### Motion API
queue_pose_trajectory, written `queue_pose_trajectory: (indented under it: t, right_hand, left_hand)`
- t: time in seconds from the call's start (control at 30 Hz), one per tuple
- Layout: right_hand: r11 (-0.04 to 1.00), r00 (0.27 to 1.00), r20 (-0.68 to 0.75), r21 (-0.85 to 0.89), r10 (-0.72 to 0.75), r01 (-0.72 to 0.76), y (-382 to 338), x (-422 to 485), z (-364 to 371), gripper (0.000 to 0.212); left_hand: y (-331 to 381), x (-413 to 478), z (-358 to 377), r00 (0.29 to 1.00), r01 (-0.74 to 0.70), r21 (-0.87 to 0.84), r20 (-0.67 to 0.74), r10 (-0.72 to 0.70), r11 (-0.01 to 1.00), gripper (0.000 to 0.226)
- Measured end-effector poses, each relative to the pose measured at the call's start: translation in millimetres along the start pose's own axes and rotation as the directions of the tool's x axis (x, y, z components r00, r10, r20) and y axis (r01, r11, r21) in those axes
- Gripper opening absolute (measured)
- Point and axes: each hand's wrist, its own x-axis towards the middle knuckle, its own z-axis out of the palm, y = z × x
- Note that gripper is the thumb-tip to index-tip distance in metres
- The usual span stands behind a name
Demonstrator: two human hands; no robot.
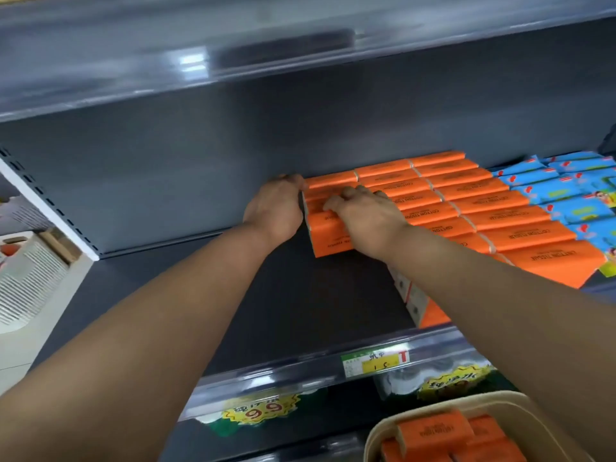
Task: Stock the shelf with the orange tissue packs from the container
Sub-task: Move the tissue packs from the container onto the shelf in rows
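Orange tissue packs [333, 238] at the left end of the stocked block are grasped by both grips. The left grip [276, 208] curls round their end face, and the right grip [363, 215] curls over their tops. The block rests on the dark shelf [233, 295], with blue packs [566, 201] to its right. More orange packs lie in the beige container [373, 438] below.

1. Dark grey shelf [216, 295]: a flat board with its rear panel at 12 o'clock and a clear price rail [300, 371] along the front edge at 6 o'clock.
2. Orange tissue packs [483, 201]: touching rows on the board, running from the centre toward 3 o'clock. Further pack ends show beneath at 4 o'clock.
3. Blue packs [566, 208]: just beside the orange block, at 3 o'clock.
4. Price label [373, 360]: on the rail, at 5 o'clock.
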Motion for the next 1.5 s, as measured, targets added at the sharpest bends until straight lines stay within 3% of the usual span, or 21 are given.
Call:
queue_pose_trajectory:
  t: [0.27,0.6,0.83,1.03,1.17,1.27,1.37,1.5]
  right_hand:
    - [0.995,0.994,0.052,0.016,0.097,-0.098,2,18,17,0.067]
    - [0.997,0.997,0.020,0.020,0.074,-0.074,10,-6,0,0.066]
    - [1.000,0.982,-0.189,-0.014,-0.029,0.027,12,-111,-26,0.052]
    - [0.990,0.967,-0.213,-0.031,-0.139,0.136,20,-237,3,0.050]
    - [0.996,0.990,-0.108,0.003,-0.089,0.090,34,-315,48,0.057]
    - [1.000,0.995,0.093,-0.001,-0.026,0.027,46,-364,75,0.050]
    - [0.999,0.957,0.291,0.030,0.015,-0.025,55,-402,93,0.041]
    - [0.997,0.863,0.504,0.042,0.039,-0.069,62,-441,103,0.050]
  left_hand:
    - [-5,-4,6,0.999,-0.006,-0.031,0.051,0.007,1.000,0.029]
    - [8,-23,-5,1.000,-0.006,-0.039,0.022,0.007,0.999,0.036]
    - [55,-86,-11,0.992,-0.117,-0.022,-0.048,0.116,0.993,0.036]
    - [106,-176,26,0.967,-0.251,-0.092,0.016,0.254,0.964,0.035]
    - [129,-232,70,0.958,-0.254,-0.185,0.083,0.273,0.949,0.032]
    - [140,-271,113,0.942,-0.190,-0.194,0.239,0.234,0.962,0.031]
    - [151,-303,152,0.902,-0.169,-0.145,0.377,0.213,0.975,0.032]
    - [167,-331,190,0.863,-0.135,-0.143,0.469,0.187,0.980,0.028]
